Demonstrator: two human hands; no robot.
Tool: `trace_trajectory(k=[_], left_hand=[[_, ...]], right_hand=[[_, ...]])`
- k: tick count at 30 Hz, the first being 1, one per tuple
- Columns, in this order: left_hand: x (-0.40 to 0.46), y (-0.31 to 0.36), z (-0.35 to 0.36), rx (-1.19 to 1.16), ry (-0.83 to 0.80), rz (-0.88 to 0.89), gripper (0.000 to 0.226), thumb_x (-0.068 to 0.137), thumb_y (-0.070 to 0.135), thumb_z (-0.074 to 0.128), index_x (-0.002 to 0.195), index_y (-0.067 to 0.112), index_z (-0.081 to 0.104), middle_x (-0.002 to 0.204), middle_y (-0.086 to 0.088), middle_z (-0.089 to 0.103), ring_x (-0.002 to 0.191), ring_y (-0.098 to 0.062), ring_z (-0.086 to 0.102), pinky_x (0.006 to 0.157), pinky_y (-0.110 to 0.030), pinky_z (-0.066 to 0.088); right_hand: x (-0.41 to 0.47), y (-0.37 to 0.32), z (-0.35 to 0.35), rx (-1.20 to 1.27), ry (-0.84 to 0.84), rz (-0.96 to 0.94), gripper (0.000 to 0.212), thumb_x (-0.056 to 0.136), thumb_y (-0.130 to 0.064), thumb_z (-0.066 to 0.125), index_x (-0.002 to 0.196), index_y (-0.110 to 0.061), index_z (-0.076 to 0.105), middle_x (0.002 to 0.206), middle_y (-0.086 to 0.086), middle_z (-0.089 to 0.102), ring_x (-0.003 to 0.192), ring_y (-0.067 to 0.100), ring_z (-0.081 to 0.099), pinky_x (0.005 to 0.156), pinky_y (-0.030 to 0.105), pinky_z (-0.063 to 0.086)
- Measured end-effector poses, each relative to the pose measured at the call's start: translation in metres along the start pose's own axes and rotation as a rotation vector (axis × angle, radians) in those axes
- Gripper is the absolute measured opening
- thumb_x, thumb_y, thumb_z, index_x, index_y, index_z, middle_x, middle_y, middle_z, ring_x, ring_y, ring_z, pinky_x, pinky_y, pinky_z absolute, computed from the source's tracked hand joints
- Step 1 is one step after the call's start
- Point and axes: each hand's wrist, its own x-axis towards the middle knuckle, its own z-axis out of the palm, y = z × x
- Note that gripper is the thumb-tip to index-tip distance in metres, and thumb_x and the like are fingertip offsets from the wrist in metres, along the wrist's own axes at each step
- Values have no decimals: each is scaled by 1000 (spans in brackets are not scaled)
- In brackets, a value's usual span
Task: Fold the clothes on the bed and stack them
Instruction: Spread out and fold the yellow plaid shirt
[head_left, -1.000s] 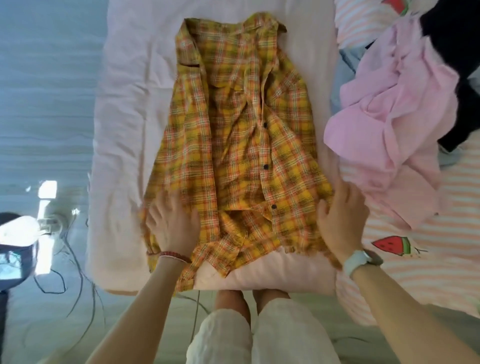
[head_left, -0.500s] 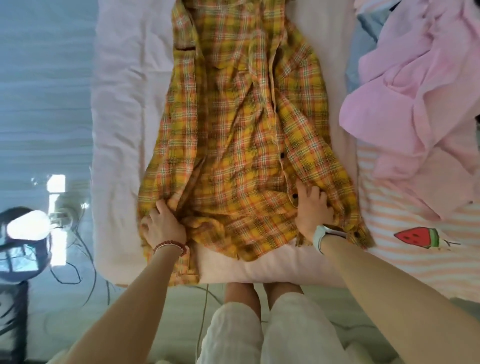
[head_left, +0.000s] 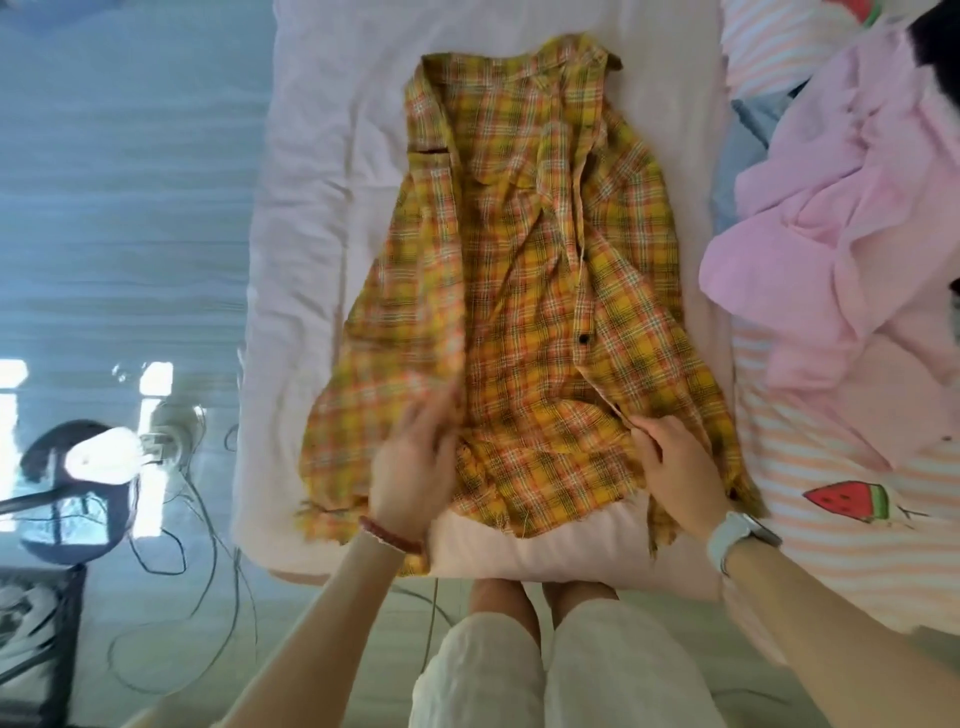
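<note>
- Plaid cotton, yellow crossed with orange and green: a button-front shirt (head_left: 524, 291) lies spread on the pale pink bed (head_left: 311, 218), collar toward the far edge, hem at the near edge where the person stands.
- Fabric is thin and rumpled, creased along the placket; one dark button shows near the middle, and the hem looks ragged with loose threads.
- Left hand (head_left: 413, 467) is blurred with motion at the shirt's lower left part; it lies on the cloth, but whether the fingers grip it I cannot tell. A beaded red bracelet circles that wrist.
- Right hand (head_left: 675, 462) rests on the lower right front panel, fingertips pinching the placket edge. A white watch (head_left: 735, 535) sits on that wrist.
- Toward the bed's right edge a soft pink garment (head_left: 841, 218) lies heaped in loose folds, with something pale blue and something dark tucked behind it.
- Under that heap is a striped peach-and-white sheet (head_left: 831, 519) printed with a watermelon slice.
- Off the bed's left edge, glossy floor with tangled cables (head_left: 208, 545) and a dark stand.
</note>
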Motion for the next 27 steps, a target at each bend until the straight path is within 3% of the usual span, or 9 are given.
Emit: trace_trajectory(k=[2, 5, 9, 13, 17, 20, 22, 24, 27], left_hand=[[0, 20, 21, -138, -435, -2, 48, 97, 29, 34, 144, 26, 29, 124, 2, 57, 100, -7, 55, 79, -6, 40], [2, 30, 55, 5, -920, -16, 46, 98, 39, 37, 141, 24, 37, 121, -2, 59, 102, -19, 59, 87, -30, 48], [-6, 5, 70, 101, -518, -174, 32, 96, 27, 45, 123, 15, 55, 123, -7, 53, 109, -23, 55, 93, -34, 46], [-25, -24, 60, 246, 37, -294, 45, 85, 25, 61, 127, 11, 51, 127, -13, 46, 118, -33, 42, 97, -44, 34], [-26, -52, 50, 138, -39, -620, 92, 77, 47, 68, 147, 17, 17, 153, -10, 15, 140, -30, 13, 111, -53, 13], [-24, -66, 46, 118, -211, -547, 48, 86, 40, 60, 122, 10, 50, 149, -9, 30, 140, -28, 16, 113, -50, 15], [-24, -66, 46, 88, -130, -380, 17, 92, 26, 53, 85, 11, 50, 114, -14, 59, 121, -32, 43, 102, -53, 32], [-24, -54, 39, 9, -34, -296, 21, 96, 20, 46, 78, 13, 37, 72, -5, 54, 73, -30, 54, 66, -44, 45], [-27, -36, 30, -109, -11, -318, 19, 98, 23, 39, 85, 10, 33, 58, 1, 43, 47, -19, 42, 44, -29, 28]], right_hand=[[-2, 0, -4, 25, 105, 25, 28, 96, -12, 44, 115, -2, 62, 100, 14, 62, 92, 31, 58, 73, 33, 44], [-3, -5, -9, 23, 156, 95, 32, 95, -23, 48, 119, -5, 58, 110, 13, 60, 99, 28, 57, 77, 30, 43], [1, -14, 4, -185, -115, 236, 61, 90, -44, 51, 141, -17, 31, 134, 7, 41, 122, 25, 42, 89, 38, 44], [6, -15, 20, -253, -140, 314, 51, 95, -27, 45, 141, -14, 29, 134, 11, 40, 121, 29, 42, 83, 40, 45], [8, -14, 24, -248, -112, 342, 56, 93, -40, 45, 141, -16, 31, 133, 10, 42, 121, 29, 42, 85, 40, 43], [8, -10, 25, -315, -140, 331, 42, 94, -32, 45, 132, -14, 43, 127, 9, 50, 115, 28, 47, 81, 39, 45], [8, -9, 20, -277, -54, 295, 24, 94, -20, 43, 112, -11, 57, 110, 9, 61, 98, 27, 55, 69, 35, 45], [6, -12, 12, -233, 90, 232, 18, 92, -18, 45, 95, -10, 60, 97, 7, 63, 86, 25, 55, 61, 31, 44], [0, -21, 7, -201, 144, 146, 29, 91, -31, 51, 111, -10, 57, 105, 7, 59, 97, 25, 54, 68, 32, 44]])
